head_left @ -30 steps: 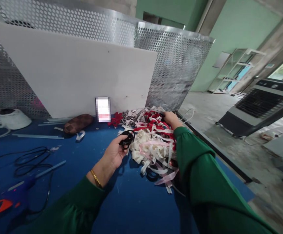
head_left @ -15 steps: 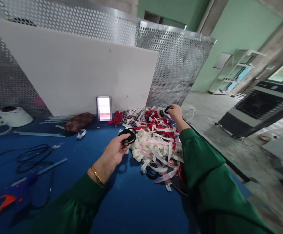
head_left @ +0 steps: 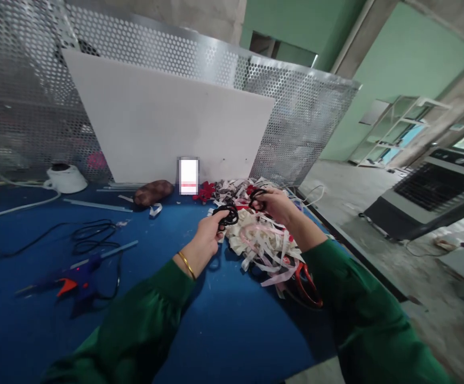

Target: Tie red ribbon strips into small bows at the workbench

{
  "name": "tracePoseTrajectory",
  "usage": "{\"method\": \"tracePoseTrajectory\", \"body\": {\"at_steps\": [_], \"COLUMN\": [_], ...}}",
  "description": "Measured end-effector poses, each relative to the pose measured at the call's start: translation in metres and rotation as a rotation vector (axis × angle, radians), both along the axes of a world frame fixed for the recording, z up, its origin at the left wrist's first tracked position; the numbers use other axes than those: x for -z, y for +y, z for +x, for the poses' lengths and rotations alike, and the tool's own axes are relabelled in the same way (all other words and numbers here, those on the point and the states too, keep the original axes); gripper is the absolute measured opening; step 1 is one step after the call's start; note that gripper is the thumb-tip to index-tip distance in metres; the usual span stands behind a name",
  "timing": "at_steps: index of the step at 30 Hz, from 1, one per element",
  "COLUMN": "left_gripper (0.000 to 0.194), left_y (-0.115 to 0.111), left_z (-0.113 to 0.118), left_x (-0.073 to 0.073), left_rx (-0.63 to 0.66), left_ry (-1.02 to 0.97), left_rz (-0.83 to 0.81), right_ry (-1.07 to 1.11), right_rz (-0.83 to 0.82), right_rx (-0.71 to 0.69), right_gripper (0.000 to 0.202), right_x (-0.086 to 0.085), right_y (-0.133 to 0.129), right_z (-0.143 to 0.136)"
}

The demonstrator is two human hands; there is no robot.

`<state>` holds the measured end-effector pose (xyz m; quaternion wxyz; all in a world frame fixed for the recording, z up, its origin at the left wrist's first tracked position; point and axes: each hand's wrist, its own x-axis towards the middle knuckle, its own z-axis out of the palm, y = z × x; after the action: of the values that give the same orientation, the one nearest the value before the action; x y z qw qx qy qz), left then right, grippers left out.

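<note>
My left hand (head_left: 207, 234) has its fingers closed on a bunch of black hair ties (head_left: 230, 215), held above the blue table. Close by on the right, my right hand (head_left: 278, 205) pinches another black hair tie (head_left: 253, 199) over the ribbon heap. Beneath both hands lies that heap of cut ribbons (head_left: 252, 246), white, cream, pink, red and grey. Scissors with red-orange handles (head_left: 309, 290) rest at the heap's near right side, partly covered. A red ribbon flower (head_left: 204, 192) sits at its far left edge.
A blue glue gun (head_left: 84, 278) with a coiled black cord lies at left. Behind it are glue sticks (head_left: 98, 205), a brown checked pouch (head_left: 153, 193) and a white cup-like holder (head_left: 67, 178). A lit phone (head_left: 188, 176) leans against a white board (head_left: 168, 117).
My right hand has come from the heap's far right leftward, close to my left hand, bringing a black hair tie. My left hand still holds its bunch. The view has shifted left.
</note>
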<state>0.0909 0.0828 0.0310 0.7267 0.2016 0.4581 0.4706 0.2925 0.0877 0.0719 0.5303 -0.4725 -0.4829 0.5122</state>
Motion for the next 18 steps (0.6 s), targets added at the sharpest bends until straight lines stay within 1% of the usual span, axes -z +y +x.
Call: {"method": "tracePoseTrajectory", "body": {"at_steps": [4, 6, 8, 9, 13, 15, 17, 18], "left_gripper": [0.026, 0.025, 0.023, 0.022, 0.012, 0.009, 0.008, 0.008], "left_y": [-0.003, -0.004, -0.003, -0.003, 0.000, 0.000, 0.000, 0.000], "left_z": [0.003, 0.004, 0.004, 0.005, 0.004, 0.003, 0.001, 0.000], "left_x": [0.004, 0.005, 0.006, 0.007, 0.006, 0.005, 0.004, 0.003], "left_rx": [-0.008, -0.008, 0.020, 0.038, 0.089, 0.105, 0.124, 0.133], "left_ry": [0.010, -0.003, -0.037, -0.061, -0.177, -0.230, -0.273, -0.289], "left_rz": [-0.015, -0.032, -0.051, -0.062, -0.098, -0.101, -0.096, -0.093], "right_ry": [0.099, 0.130, 0.118, 0.078, -0.268, -0.409, -0.502, -0.546], "right_rz": [0.063, 0.108, 0.162, 0.205, 0.479, 0.591, 0.657, 0.686], "right_rx": [-0.134, -0.157, -0.109, -0.068, 0.066, 0.140, 0.224, 0.245], "right_gripper": [0.017, 0.018, 0.017, 0.016, 0.011, 0.015, 0.021, 0.025], "right_x": [0.014, 0.018, 0.022, 0.024, 0.035, 0.040, 0.045, 0.046], "right_y": [-0.014, -0.020, -0.023, -0.024, -0.027, -0.029, -0.032, -0.033], "right_z": [-0.035, -0.052, -0.066, -0.070, -0.078, -0.078, -0.077, -0.076]}}
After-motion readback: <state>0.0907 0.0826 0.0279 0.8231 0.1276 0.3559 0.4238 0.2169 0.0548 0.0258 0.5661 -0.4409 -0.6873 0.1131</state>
